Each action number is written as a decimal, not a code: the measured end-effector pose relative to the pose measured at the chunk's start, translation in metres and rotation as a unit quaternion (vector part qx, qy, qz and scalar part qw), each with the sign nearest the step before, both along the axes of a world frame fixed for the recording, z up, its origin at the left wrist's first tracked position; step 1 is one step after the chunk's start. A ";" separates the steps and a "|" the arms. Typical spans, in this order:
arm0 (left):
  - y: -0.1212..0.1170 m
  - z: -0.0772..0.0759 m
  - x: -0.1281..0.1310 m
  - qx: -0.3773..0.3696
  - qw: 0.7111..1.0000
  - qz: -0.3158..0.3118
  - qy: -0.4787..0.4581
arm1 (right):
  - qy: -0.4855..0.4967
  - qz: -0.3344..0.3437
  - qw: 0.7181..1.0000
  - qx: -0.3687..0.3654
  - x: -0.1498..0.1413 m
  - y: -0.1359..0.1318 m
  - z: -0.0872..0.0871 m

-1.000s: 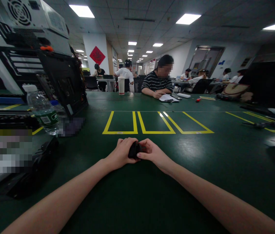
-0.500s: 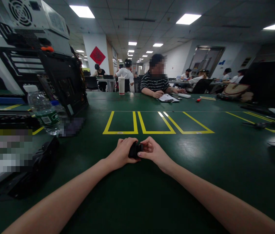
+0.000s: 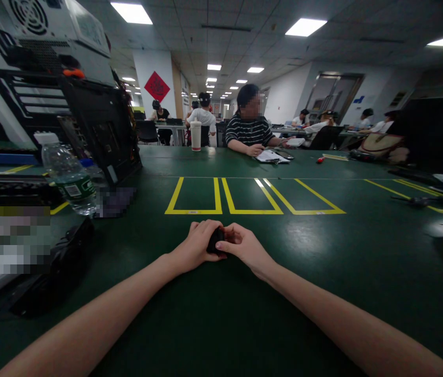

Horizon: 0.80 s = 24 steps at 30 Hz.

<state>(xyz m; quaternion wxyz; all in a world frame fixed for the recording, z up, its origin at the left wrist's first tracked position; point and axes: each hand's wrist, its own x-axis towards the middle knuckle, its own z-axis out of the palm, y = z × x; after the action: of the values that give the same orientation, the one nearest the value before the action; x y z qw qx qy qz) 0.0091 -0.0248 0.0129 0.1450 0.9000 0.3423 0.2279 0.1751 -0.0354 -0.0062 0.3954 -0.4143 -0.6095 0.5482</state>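
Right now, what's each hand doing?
Left hand: closed around a small black object.
Right hand: thumb and fingers closed on the same object's right side.

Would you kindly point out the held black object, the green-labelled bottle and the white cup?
Black object (image 3: 213, 241): head view, its exposed side.
Green-labelled bottle (image 3: 64, 170): head view, clear body.
White cup (image 3: 196, 136): head view, mid-body.

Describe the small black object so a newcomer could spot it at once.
On the dark green tabletop, find the three yellow tape outlines. Just nearer the camera, the bare left hand and right hand meet at the small black object. Unlike the larger black item lying at left, both hands hold it.
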 end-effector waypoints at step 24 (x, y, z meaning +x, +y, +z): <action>-0.002 0.000 -0.002 -0.007 1.000 0.006 -0.009 | -0.026 0.015 0.999 0.020 0.004 -0.007 0.006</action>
<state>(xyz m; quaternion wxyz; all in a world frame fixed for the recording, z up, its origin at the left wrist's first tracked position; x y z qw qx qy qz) 0.0069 -0.0263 0.0131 0.1525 0.8949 0.3478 0.2343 0.1796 -0.0419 -0.0006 0.3798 -0.4112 -0.6364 0.5307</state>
